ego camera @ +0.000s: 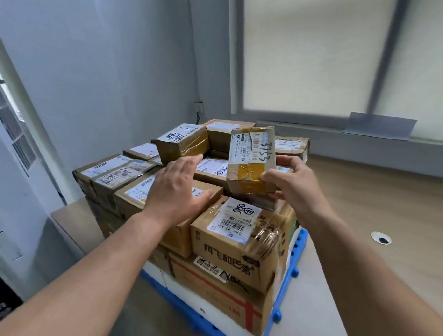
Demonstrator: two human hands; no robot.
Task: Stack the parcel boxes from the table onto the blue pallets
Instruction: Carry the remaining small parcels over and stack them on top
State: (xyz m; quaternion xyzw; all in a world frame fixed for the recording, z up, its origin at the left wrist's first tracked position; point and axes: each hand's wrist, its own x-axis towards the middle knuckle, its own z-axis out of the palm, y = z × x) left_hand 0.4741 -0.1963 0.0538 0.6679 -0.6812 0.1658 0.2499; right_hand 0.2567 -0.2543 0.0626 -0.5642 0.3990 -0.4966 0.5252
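The left hand [177, 184] reaches flat over the stacked parcels [130, 181], fingers straight and close together, gripping nothing. Just right of its fingertips, the small parcel box [251, 159] hangs tilted above the stack: creased brown cardboard, yellowish tape, a white label. The right hand [291, 185] pinches its lower right corner, thumb in front; the fingers behind it are mostly hidden. Only edges of the blue pallet [297, 243] show. The label bears handwritten "3753" and printed "D5 A83".

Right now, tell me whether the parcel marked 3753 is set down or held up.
Held up, tilted: the right hand grips the parcel by its lower corner, over the stacked boxes.
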